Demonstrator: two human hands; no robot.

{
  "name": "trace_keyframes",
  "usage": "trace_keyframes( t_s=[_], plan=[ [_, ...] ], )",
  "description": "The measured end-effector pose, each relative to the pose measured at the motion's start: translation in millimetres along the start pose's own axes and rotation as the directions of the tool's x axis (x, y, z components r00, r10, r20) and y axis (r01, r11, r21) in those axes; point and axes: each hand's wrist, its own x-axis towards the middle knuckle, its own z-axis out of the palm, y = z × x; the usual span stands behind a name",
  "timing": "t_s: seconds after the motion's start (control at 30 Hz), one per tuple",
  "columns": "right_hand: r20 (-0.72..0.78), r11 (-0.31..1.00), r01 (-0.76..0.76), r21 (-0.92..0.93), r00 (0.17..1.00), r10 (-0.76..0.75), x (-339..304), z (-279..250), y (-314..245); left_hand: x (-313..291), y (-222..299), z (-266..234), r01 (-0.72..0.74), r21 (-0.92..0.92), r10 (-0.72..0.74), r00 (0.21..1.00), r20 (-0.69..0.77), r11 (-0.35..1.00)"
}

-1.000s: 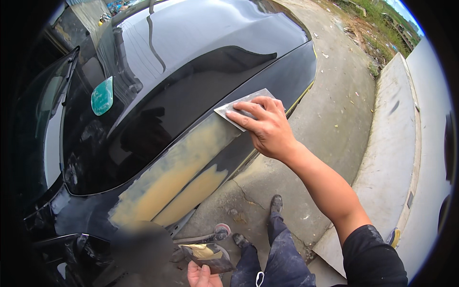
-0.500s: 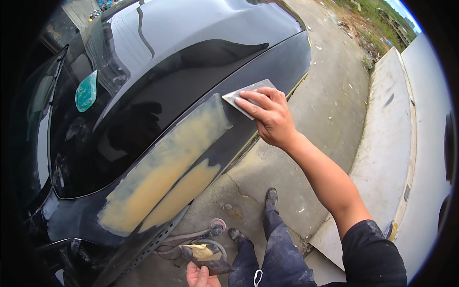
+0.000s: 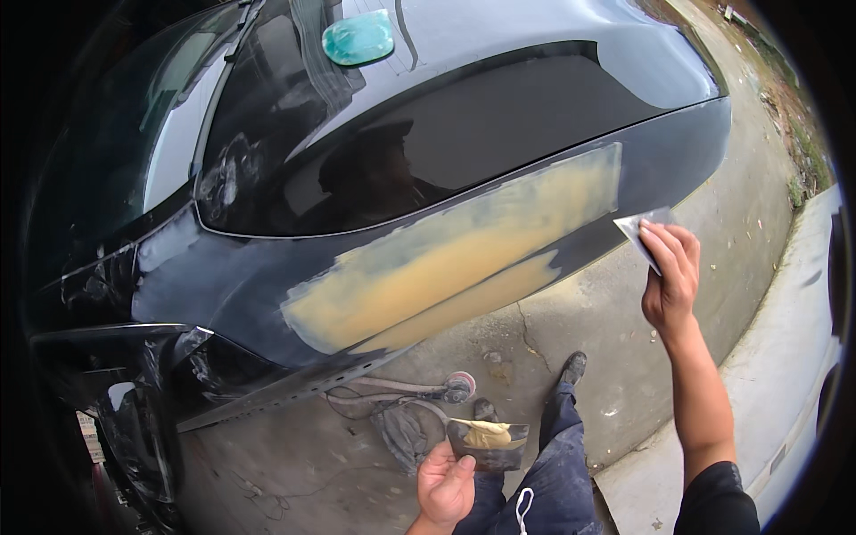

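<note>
A: Hands first. Right hand?

B: Fingers pinched on a thin grey spreader, held just off the right end of the tan filler patch on the black car panel.

A: Left hand?

B: Low in frame, gripping a dark mixing board with a yellowish putty blob on it.

A: Anything else?

B: Sander with its hose lying on the concrete floor, near the person's shoe. Teal sticker on the glass.
</note>
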Motion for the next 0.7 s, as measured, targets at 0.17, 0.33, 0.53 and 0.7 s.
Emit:
trace_keyframes(
  t_s=[0.17,0.33,0.53,0.7],
  plan=[
    [0.288,0.206,-0.511,0.834,0.723,0.628,-3,-16,-111,0,10,-8,-0.08,0.045,0.079,0.997,0.007,0.996],
    [0.741,-0.442,-0.663,0.605,0.672,0.006,1,-41,-180,-5,30,-22,-0.088,0.049,0.089,0.996,-0.023,0.995],
    [0.816,0.189,-0.801,0.568,0.579,-0.001,-24,-31,-204,-12,72,-31,-0.153,-0.042,0.153,0.988,-0.013,0.987],
    [0.731,-0.548,-0.586,0.597,0.678,0.072,-53,-20,-215,-25,75,-40,-0.103,0.079,0.111,0.988,-0.105,0.992]
  ],
)
